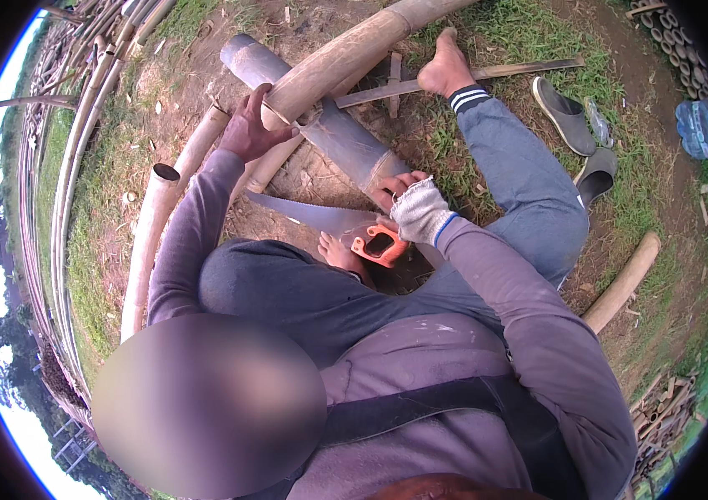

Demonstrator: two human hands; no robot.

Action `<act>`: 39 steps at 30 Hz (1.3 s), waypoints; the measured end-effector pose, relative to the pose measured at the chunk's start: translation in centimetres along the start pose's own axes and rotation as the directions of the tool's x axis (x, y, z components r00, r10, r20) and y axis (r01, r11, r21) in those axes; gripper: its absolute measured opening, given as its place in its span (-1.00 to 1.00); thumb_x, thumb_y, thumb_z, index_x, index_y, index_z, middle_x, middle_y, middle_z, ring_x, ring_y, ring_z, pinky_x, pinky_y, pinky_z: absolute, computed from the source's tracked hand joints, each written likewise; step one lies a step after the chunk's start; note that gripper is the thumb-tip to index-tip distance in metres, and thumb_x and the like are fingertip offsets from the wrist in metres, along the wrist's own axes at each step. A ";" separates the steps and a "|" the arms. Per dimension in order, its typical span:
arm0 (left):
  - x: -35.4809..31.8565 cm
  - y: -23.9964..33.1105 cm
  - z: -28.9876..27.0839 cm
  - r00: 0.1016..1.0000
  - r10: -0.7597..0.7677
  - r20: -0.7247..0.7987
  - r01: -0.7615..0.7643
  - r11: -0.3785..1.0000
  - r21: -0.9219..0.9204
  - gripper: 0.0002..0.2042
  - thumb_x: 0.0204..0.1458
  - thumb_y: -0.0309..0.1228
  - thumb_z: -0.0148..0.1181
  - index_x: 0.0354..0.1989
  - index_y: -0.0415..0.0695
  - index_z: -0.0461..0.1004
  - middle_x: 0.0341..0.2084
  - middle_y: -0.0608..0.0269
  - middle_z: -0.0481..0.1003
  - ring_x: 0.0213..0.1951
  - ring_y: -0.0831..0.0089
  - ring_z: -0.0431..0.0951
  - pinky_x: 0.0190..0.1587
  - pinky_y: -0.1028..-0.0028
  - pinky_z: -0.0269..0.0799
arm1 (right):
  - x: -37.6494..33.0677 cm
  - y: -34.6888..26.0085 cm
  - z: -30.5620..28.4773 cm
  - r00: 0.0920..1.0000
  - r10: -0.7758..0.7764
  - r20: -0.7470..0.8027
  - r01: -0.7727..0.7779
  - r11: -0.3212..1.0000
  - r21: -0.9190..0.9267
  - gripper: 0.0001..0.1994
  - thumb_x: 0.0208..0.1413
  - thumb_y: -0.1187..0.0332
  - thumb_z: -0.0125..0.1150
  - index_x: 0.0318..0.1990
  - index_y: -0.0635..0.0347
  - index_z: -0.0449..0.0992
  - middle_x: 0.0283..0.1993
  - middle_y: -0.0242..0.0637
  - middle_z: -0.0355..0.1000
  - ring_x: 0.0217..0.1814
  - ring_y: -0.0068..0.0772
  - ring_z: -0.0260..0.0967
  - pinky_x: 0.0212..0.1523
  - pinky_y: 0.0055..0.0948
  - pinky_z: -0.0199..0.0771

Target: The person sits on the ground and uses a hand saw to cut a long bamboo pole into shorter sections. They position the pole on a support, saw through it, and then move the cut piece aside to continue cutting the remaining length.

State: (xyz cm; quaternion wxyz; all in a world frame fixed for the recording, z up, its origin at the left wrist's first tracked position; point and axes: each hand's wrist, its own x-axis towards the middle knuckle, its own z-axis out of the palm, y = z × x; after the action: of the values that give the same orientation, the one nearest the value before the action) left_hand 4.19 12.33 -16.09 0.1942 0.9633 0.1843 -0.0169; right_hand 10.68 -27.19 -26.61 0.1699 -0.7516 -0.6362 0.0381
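My bare left hand (247,127) is at the cut end of a thick tan bamboo pole (345,54), thumb on one side and fingers on the other. That pole lies across a darker grey bamboo length (341,146), which slants down toward me. Against the grey bamboo's near end rests my right hand (417,204), in a white knit glove with bare fingertips. Its fingers are curled, and what they grip is hidden. Just beside it is the orange handle (380,247) of a handsaw, with no fingers through its opening. The saw blade (312,214) points left, toward my knee.
More bamboo (154,242) lies to the left, with long poles (79,158) beyond. A thin split strip (487,73) runs under my outstretched foot (447,65). Grey clogs (566,117), a blue-tinted plastic bottle (704,131) and a short bamboo piece (622,283) are on the right.
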 end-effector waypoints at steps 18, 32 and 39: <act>-3.9 13.8 -9.7 0.984 -0.041 0.174 0.131 0.828 -0.546 -0.24 0.06 0.12 0.46 0.01 -0.47 0.40 -0.32 -0.12 0.69 -0.20 0.28 0.72 -0.08 0.34 0.58 | 11.7 5.7 -6.0 0.513 0.754 0.409 0.004 -0.479 0.878 0.15 -0.01 -0.54 0.41 0.44 0.31 0.29 0.25 -0.02 0.47 0.06 -0.14 0.55 0.09 0.01 0.60; -18.0 23.8 -6.3 0.913 0.139 0.383 0.129 0.793 -0.595 -0.11 0.23 0.22 0.29 0.45 -0.31 0.27 -0.09 0.01 0.63 -0.10 0.29 0.69 0.00 0.31 0.61 | 5.4 10.1 -10.4 0.487 0.865 0.123 0.450 -0.369 0.813 -0.34 0.08 0.02 0.62 0.18 0.27 0.50 -0.07 -0.08 0.61 -0.07 -0.11 0.62 0.07 -0.03 0.65; -16.3 23.4 -8.7 0.834 0.419 0.359 -0.260 0.872 -0.414 -0.30 0.20 -0.11 0.51 0.37 -0.27 0.37 -0.21 0.01 0.66 -0.16 0.30 0.69 -0.10 0.31 0.60 | -22.6 1.7 -30.7 0.268 0.960 0.080 0.011 -0.086 0.996 -0.22 0.05 -0.16 0.56 0.12 0.49 0.58 -0.14 -0.03 0.66 -0.26 -0.25 0.67 -0.14 -0.33 0.70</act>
State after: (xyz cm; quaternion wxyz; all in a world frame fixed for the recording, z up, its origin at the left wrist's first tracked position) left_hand -2.88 -10.04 2.24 0.3974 0.9019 -0.0410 -0.1644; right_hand 16.45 -55.67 -1.93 0.7791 -0.6000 0.0843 0.1607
